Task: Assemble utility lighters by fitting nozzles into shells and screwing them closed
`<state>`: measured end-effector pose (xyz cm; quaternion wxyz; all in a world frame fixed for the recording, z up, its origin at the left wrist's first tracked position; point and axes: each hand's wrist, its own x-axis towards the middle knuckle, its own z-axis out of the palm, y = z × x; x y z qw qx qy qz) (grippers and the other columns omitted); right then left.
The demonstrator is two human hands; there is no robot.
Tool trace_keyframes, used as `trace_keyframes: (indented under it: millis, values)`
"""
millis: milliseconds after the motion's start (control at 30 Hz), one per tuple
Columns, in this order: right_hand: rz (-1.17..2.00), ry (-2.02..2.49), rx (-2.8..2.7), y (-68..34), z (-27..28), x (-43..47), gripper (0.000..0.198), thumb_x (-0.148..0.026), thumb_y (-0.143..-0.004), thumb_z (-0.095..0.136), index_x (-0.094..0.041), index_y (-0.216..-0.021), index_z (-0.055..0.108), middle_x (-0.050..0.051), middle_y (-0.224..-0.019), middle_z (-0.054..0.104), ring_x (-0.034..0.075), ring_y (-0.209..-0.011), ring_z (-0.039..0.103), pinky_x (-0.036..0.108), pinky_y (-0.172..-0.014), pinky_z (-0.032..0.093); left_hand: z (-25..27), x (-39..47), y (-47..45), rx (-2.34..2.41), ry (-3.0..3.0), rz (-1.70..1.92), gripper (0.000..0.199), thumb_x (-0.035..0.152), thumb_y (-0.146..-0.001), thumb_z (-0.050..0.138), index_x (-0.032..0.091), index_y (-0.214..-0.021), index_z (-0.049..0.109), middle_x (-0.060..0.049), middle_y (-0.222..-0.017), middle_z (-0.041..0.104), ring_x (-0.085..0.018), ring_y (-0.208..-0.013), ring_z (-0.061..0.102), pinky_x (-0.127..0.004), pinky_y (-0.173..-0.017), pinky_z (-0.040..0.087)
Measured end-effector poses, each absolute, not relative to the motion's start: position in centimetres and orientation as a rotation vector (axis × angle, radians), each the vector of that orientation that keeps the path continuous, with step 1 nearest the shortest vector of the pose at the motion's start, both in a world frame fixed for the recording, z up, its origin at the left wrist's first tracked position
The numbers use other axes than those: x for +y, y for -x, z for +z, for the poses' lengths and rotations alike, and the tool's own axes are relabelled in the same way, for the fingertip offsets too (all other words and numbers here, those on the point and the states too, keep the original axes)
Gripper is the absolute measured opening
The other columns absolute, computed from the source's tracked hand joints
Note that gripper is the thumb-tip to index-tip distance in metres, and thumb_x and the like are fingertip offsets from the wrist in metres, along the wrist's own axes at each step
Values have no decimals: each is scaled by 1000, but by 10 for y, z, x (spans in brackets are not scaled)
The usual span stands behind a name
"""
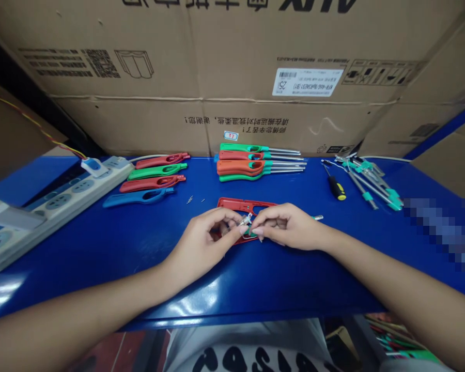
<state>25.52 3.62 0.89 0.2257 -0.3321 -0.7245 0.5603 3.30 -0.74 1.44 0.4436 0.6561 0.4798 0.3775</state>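
Note:
My left hand pinches a small clear-and-metal lighter part between thumb and fingers. Close beside it, my right hand is closed, thumb against forefinger, at a thin pale wire that loops below the part. A green piece shows between the two hands. Under and behind them lies a red lighter shell half, with more red casing below, partly covered by my fingers. A metal tube tip sticks out past my right hand; its other end is hidden.
Several lighter shells lie at left beside a power strip. Long-nosed lighters are stacked at the back. A screwdriver and loose metal tubes lie at right. Small pins rest left of centre. A cardboard box walls the back.

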Motion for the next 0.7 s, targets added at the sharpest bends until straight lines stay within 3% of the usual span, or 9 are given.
trace_keyframes:
  millis: [200, 567, 700]
  values:
    - [1611, 916, -1960, -255, 11, 39, 26, -40, -90, 66, -15, -90, 69, -2, -68, 61, 5, -48, 42, 20, -44, 33, 14, -3, -32, 1220, -1683, 886, 22, 37, -88, 71, 17, -95, 73, -5, -85, 72, -12, -64, 58, -22, -54, 46]
    - [1509, 920, -2090, -258, 8, 41, 25, -38, -92, 63, -15, -90, 71, 1, -73, 64, 10, -66, 56, 22, -61, 45, 12, -1, -30, 1166, -1842, 891, 16, 33, -86, 72, 19, -89, 75, -1, -76, 69, -11, -60, 52, -23, -54, 39]
    - [1543, 967, -2045, -258, 9, 40, 28, -43, -90, 66, -15, -88, 70, -1, -69, 62, 8, -56, 54, 21, -52, 45, 12, -1, -31, 1192, -1726, 868, 20, 36, -84, 73, 17, -88, 74, -2, -74, 69, -12, -61, 54, -24, -56, 41]
